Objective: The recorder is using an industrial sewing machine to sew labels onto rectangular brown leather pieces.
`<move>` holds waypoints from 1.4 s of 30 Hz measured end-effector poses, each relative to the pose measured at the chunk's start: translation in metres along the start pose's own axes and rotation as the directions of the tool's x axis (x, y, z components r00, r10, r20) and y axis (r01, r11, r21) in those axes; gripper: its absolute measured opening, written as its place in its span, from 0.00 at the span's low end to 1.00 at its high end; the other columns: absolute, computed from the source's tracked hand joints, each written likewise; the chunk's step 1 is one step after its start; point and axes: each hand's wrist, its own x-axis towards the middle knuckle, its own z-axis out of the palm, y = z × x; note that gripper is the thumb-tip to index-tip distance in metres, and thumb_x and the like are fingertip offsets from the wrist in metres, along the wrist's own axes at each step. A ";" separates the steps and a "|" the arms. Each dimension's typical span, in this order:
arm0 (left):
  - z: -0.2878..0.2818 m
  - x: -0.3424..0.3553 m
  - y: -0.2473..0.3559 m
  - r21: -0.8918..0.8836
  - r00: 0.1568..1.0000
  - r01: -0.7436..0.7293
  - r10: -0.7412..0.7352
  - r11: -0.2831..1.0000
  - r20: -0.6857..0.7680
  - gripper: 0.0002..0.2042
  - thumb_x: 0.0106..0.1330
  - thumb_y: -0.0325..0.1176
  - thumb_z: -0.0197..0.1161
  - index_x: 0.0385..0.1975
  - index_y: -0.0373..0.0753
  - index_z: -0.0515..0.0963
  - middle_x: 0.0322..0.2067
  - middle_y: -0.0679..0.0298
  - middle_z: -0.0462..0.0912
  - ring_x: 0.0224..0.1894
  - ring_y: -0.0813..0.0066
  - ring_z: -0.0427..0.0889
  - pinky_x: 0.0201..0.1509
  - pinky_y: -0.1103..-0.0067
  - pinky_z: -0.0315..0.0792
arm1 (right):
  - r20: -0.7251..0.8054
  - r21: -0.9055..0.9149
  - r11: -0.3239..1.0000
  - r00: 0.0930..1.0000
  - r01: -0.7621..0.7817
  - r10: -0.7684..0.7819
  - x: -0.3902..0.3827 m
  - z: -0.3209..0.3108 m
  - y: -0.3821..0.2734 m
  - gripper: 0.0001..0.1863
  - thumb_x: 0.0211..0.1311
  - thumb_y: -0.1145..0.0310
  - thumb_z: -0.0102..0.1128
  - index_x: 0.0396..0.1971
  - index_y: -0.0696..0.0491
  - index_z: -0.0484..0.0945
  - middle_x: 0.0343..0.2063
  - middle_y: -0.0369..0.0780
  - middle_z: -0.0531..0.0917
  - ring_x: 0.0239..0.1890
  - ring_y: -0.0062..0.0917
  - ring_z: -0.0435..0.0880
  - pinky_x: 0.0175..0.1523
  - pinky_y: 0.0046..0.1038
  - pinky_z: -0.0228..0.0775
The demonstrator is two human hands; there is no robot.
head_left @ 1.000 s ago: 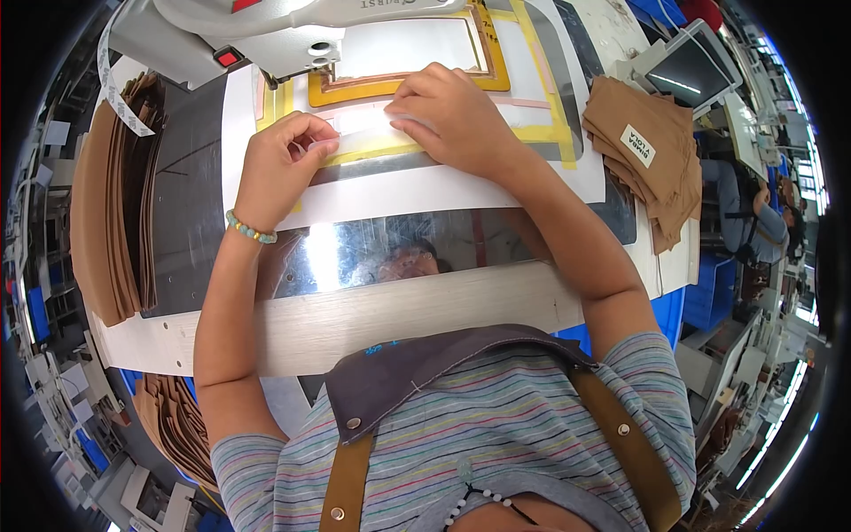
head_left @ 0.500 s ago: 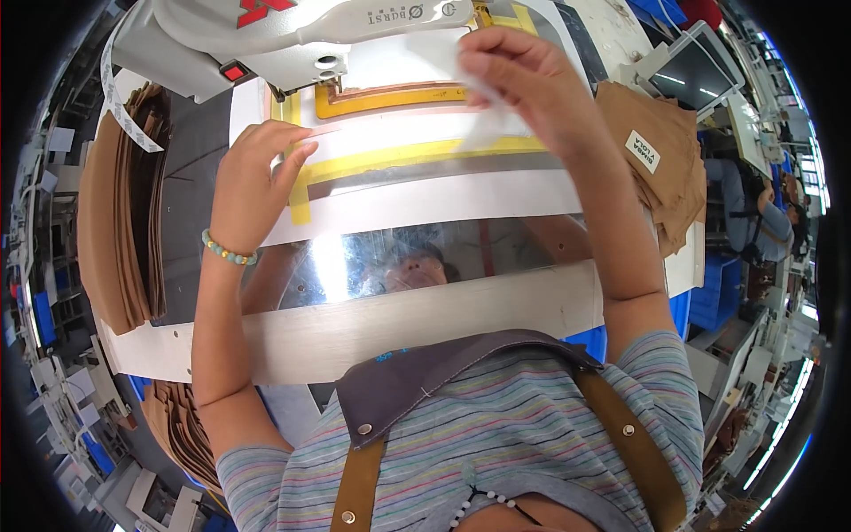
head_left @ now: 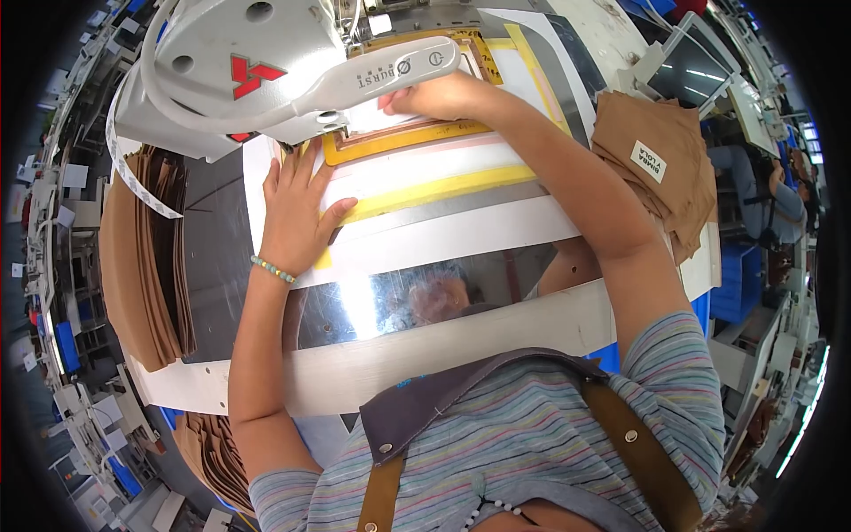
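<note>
Resting a splayed, empty left hand (head_left: pixel 300 208) on the white sheet (head_left: pixel 461 235), likely steadying it, with a curled right hand (head_left: pixel 436 96) over the yellow frame (head_left: pixel 399 144) (can't tell its grip)!

table (head_left: pixel 399 359): pale front edge ran just below the frame's centre | shiny metal plate (head_left: pixel 355 310) lay behind that edge | dark panel (head_left: pixel 213 257) showed left of centre | white sheet (head_left: pixel 443 238) overlapped plate and panel, upper middle | brown stack (head_left: pixel 142 257) stood at left | brown pile (head_left: pixel 612 133) lay at upper right
</note>
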 end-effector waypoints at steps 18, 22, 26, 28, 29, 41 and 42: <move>0.006 0.005 0.004 0.017 0.999 0.039 -0.038 0.999 -0.039 0.31 0.78 0.56 0.54 0.70 0.39 0.74 0.78 0.53 0.63 0.81 0.51 0.55 0.84 0.52 0.41 | -0.055 -0.126 0.987 0.993 0.095 -0.103 -0.007 -0.067 0.028 0.10 0.59 0.61 0.74 0.36 0.49 0.89 0.33 0.36 0.90 0.38 0.24 0.86 0.47 0.30 0.76; 0.007 0.002 0.001 -0.001 0.994 0.075 -0.075 0.997 -0.076 0.29 0.79 0.53 0.53 0.70 0.40 0.75 0.77 0.54 0.65 0.81 0.52 0.56 0.83 0.53 0.41 | 0.088 -0.322 0.946 0.995 -0.024 0.055 -0.032 -0.089 0.010 0.07 0.60 0.70 0.69 0.36 0.55 0.88 0.28 0.35 0.88 0.32 0.19 0.84 0.39 0.25 0.74; 0.008 0.004 0.001 -0.013 0.996 0.065 -0.066 0.998 -0.067 0.28 0.79 0.53 0.53 0.68 0.39 0.76 0.77 0.53 0.64 0.82 0.52 0.55 0.84 0.54 0.40 | 0.166 -0.377 0.926 0.985 0.018 0.049 -0.049 -0.085 0.019 0.03 0.58 0.73 0.67 0.29 0.55 0.87 0.23 0.35 0.86 0.28 0.18 0.82 0.35 0.25 0.72; 0.009 0.003 0.002 -0.011 0.995 0.066 -0.067 0.998 -0.071 0.28 0.80 0.53 0.52 0.69 0.39 0.76 0.77 0.53 0.64 0.82 0.52 0.54 0.84 0.54 0.40 | 0.180 -0.387 0.922 0.981 0.006 0.069 -0.051 -0.085 0.015 0.03 0.58 0.73 0.67 0.29 0.55 0.88 0.23 0.35 0.86 0.28 0.18 0.83 0.35 0.25 0.72; 0.009 0.003 0.002 -0.007 0.995 0.067 -0.067 0.998 -0.075 0.28 0.80 0.53 0.52 0.69 0.39 0.76 0.77 0.53 0.64 0.82 0.53 0.54 0.84 0.54 0.40 | 0.192 -0.395 0.919 0.977 -0.006 0.088 -0.051 -0.085 0.014 0.03 0.58 0.73 0.68 0.29 0.55 0.88 0.23 0.35 0.86 0.27 0.18 0.83 0.35 0.25 0.72; 0.009 0.003 0.004 0.044 0.997 0.057 -0.055 0.997 -0.052 0.30 0.80 0.51 0.50 0.75 0.40 0.68 0.78 0.54 0.62 0.82 0.52 0.53 0.84 0.54 0.41 | 0.237 -0.666 0.744 0.930 -0.053 0.279 -0.040 -0.074 -0.011 0.02 0.57 0.76 0.66 0.29 0.55 0.86 0.29 0.38 0.88 0.37 0.28 0.87 0.42 0.31 0.77; 0.009 0.003 0.004 0.041 0.997 0.058 -0.056 0.997 -0.054 0.30 0.80 0.51 0.50 0.75 0.40 0.68 0.78 0.54 0.62 0.82 0.52 0.53 0.84 0.54 0.41 | 0.238 -0.669 0.742 0.930 -0.054 0.282 -0.042 -0.072 -0.015 0.02 0.57 0.76 0.66 0.29 0.55 0.86 0.29 0.38 0.88 0.37 0.28 0.87 0.42 0.31 0.77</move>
